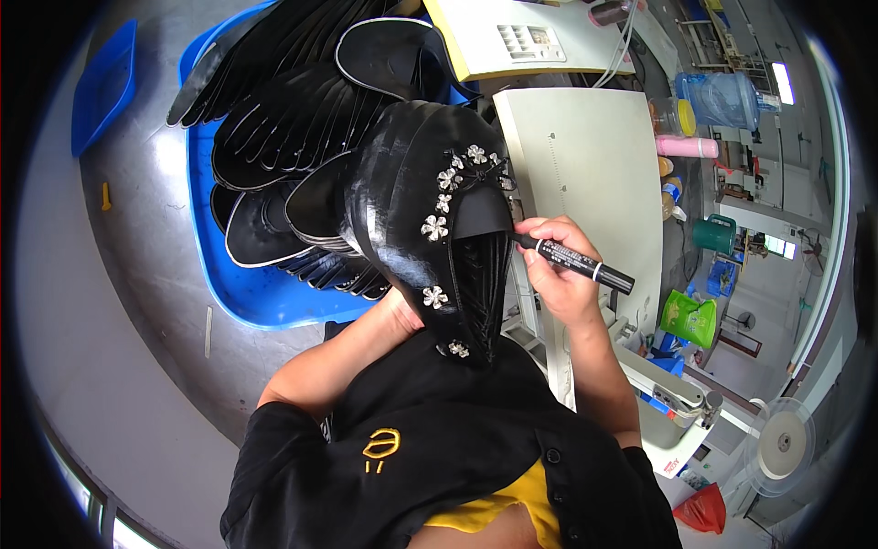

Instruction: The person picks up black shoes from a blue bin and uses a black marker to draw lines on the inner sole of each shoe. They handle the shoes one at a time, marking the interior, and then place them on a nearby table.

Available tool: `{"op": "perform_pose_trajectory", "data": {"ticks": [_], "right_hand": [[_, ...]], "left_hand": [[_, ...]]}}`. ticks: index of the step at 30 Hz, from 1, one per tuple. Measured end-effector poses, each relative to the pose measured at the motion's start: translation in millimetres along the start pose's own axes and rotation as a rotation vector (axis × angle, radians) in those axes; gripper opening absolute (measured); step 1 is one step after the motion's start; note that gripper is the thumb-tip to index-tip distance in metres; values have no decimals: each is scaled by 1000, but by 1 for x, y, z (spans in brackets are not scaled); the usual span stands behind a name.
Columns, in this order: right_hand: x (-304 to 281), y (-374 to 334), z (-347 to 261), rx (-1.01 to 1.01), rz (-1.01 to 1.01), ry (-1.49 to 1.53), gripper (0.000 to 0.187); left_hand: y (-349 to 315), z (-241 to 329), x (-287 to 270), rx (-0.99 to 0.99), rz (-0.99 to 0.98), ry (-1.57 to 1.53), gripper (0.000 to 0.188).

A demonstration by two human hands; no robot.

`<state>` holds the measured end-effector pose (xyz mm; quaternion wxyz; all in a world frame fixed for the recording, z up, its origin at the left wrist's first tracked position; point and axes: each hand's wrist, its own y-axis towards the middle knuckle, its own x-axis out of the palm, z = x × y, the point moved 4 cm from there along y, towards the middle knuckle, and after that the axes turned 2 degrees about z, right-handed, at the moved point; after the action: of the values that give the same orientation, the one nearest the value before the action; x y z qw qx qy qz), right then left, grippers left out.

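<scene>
A black shoe upper (393, 174) with silvery flower-shaped ornaments around its opening is held up in front of my chest. Several thin black layers show inside the opening. My left hand (404, 311) reaches under its lower left side, fingers hidden behind it. In my right hand (569, 288) is a black marker pen (585, 263), pinched between thumb and fingers. The pen's tip meets the right edge of the opening, and the fingertips lie close beside that edge. Pale, shiny smudges mark the upper's left flank.
Behind it, fanned stacks of black uppers (283, 137) fill a blue tray (274, 318). A white machine (594, 165) stands close on the right. Beyond are a blue water bottle (718, 101), a pink flask (688, 147), a green bag (688, 318) and a reel (780, 442).
</scene>
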<state>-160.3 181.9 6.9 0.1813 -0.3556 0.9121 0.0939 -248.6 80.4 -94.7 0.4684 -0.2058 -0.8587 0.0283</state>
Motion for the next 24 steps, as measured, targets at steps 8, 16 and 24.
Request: {"op": "perform_pose_trajectory", "data": {"ticks": [8, 16, 24], "right_hand": [[3, 2, -8, -52, -82, -91, 22], [4, 4, -20, -127, -144, -174, 25], [4, 4, -23, -118, -143, -231, 23]], "left_hand": [[0, 4, -6, 40, 27, 48, 40], [2, 3, -11, -7, -1, 7, 38], [2, 4, -12, 5, 31, 34, 38]]}}
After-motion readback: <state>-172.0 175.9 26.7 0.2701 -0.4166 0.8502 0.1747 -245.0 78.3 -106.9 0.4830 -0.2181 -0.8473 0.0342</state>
